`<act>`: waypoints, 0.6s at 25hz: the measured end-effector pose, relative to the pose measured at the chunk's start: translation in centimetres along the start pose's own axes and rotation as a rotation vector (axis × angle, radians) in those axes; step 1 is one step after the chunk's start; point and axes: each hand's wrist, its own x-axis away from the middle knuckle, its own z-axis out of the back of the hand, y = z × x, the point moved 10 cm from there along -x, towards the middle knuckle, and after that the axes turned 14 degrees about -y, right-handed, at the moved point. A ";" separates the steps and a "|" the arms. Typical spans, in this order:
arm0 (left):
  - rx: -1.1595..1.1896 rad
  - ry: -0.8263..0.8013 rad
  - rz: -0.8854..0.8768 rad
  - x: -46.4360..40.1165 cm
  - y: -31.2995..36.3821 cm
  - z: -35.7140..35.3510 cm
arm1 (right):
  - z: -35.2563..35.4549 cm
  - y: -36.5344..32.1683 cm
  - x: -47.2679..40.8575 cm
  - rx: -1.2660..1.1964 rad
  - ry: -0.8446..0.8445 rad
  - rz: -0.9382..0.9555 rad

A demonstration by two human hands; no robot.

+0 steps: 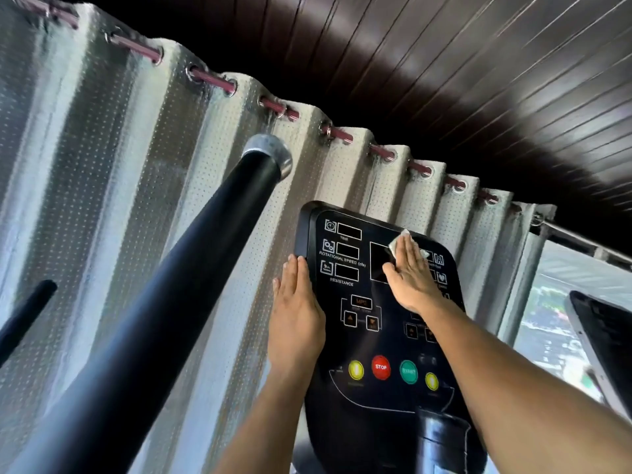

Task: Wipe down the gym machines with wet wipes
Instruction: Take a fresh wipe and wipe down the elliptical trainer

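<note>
Right hand (412,275) lies flat, fingers straight and together, pressing a white wet wipe (399,243) onto the upper right of the console (362,340); the wipe only peeks out past the fingertips, over the top corner of the big dark display window (379,265). Left hand (295,309) is also flat with straight fingers, holding nothing, resting along the console's left edge, probably bracing it, though how firmly it bears on the edge is hard to tell from this angle

Key relation: the console tilts up and away from the person, long axis running from the button row near the forearms up to the readouts at the far end. The right hand is at that far end, so the unwiped face seems to lie back toward the wrists and to the left: the 3 small readouts, the arrow keys, then the red STOP button (380,367) and its neighbours. Right hand is the nearer one for that pull-down stroke

A black handlebar tube (191,285) rises at left, well apart from both hands; a curtain (119,148) hangs behind
</note>
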 end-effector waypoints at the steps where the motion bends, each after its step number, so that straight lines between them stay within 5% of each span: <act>1: -0.006 -0.006 -0.003 -0.1 -0.1 -0.1 | -0.1 -0.1 -0.2 -0.014 0.046 -0.008; 10: -0.057 -0.007 0.063 -0.1 -0.6 -0.2 | 3.6 0.5 -2.9 -0.053 0.257 0.016; 15: -0.078 -0.002 0.056 -0.2 -0.6 -0.1 | 4.1 -8.2 -4.3 0.047 0.175 0.179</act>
